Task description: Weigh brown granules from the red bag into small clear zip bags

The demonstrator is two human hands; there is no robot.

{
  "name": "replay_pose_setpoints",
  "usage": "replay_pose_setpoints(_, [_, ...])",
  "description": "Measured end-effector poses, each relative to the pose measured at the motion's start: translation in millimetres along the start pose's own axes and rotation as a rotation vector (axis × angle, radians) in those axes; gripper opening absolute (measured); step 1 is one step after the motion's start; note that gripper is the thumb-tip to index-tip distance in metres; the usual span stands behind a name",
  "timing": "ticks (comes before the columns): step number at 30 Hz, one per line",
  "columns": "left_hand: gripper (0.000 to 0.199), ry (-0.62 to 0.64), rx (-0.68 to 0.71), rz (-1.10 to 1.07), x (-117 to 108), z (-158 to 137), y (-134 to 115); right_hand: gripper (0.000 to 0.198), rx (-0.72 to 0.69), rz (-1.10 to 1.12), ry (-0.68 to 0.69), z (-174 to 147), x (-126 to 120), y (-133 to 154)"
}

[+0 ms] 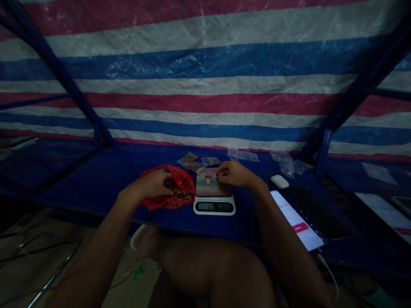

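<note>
My left hand [156, 183] reaches into the mouth of a red plastic bag [157, 205], fingers curled at the small brown and golden pieces [183, 194] inside. Its fingertips are partly hidden, so what they grip cannot be made out. Beside the bag is a digital scale [214, 206] with a lit display. A small round cup [208, 179] with some dark bits in it stands on the scale's plate. At the plate's right side my right hand [236, 173] is closed, thumb and fingers together close to the cup. Anything in that pinch is too small to name.
Small filled clear bags [189, 158] lie behind the scale, with clear plastic bags [284, 162] farther right. A white earbud case [279, 182] and a lit phone [297, 220] with a cable are on the blue table [96, 175]. Blue metal bars [73, 90] slant up at both sides.
</note>
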State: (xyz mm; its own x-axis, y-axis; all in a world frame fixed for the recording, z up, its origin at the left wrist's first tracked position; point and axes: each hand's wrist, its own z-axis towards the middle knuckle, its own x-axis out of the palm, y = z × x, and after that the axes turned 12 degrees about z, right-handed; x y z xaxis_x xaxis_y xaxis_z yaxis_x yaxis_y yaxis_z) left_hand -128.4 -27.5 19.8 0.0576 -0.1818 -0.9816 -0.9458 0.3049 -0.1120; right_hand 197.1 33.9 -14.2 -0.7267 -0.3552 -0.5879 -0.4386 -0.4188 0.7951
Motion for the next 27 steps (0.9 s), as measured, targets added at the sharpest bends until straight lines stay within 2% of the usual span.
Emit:
replay_pose_setpoints(4, [0.03, -0.018, 0.047, 0.045, 1, 1, -11, 0.018, -0.012, 0.018, -0.07, -1, -6, -1])
replay_pose_setpoints(9, [0.027, -0.09, 0.063, 0.096, 8, 4, -18, 0.018, -0.153, 0.104, -0.137, -1, -7, 11])
replay_pose_setpoints(15, [0.013, -0.178, 0.164, -0.006, 8, 10, -25, 0.019, -0.244, 0.191, -0.057, 1, 5, 25])
replay_pose_setpoints(20, [0.023, -0.206, 0.163, -0.121, 7, 10, -31, 0.022, -0.244, 0.181, -0.098, 3, 7, 22])
replay_pose_setpoints(27, [0.034, -0.212, 0.117, -0.133, 11, 10, -29, 0.021, -0.227, 0.197, -0.179, 7, 10, 17])
